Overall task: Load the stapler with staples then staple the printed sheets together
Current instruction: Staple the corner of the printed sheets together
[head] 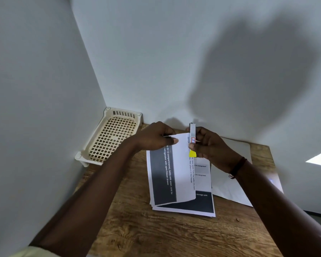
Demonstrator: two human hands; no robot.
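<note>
A stack of printed sheets (182, 182) with dark grey bands and text lies on the wooden table (146, 229). My left hand (156, 138) pinches the far edge of the top sheets and lifts them, so they curl upward. My right hand (209, 145) grips a small stapler (192, 138), silver with a yellow end and a red label, held upright at the far edge of the sheets. Whether the stapler's jaws are round the paper is hidden by the lifted sheet.
A cream plastic lattice basket (109, 138) stands in the far left corner against the walls. A blank white sheet (235, 182) lies to the right of the stack. White walls close the table at the left and the back.
</note>
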